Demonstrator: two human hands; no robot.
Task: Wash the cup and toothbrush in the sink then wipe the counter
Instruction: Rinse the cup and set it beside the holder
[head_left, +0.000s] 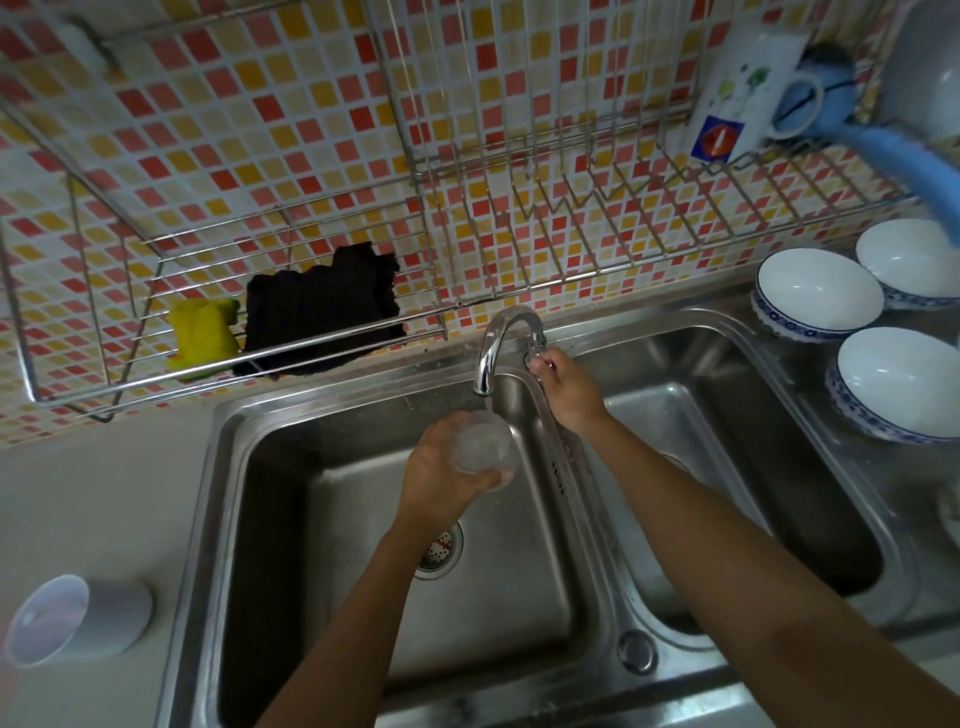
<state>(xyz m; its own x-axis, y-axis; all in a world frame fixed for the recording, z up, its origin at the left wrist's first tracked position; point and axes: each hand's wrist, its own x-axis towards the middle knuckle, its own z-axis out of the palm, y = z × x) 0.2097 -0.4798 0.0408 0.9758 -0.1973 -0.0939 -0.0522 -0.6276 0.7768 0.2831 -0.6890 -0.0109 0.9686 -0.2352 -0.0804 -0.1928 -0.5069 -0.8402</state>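
Note:
My left hand (439, 480) grips a clear cup (483, 448) over the left basin of the steel double sink (208, 519), with its mouth right under the faucet spout (485, 364). A thin stream of water falls from the spout into the cup. My right hand (563, 387) rests on the faucet handle (534, 356), fingers closed around it. A second, pale grey cup (78, 621) lies on its side on the counter (78, 509) at the left. I cannot see a toothbrush. A dark cloth (322, 312) and a yellow sponge (205, 335) sit on the wire wall rack.
Three white bowls with blue rims (815, 291) stand on the draining board at the right. A wire dish rack (571, 218) hangs on the tiled wall with a white mug (748, 98) and a blue brush (883, 150). The drain strainer (441, 553) lies below my left wrist.

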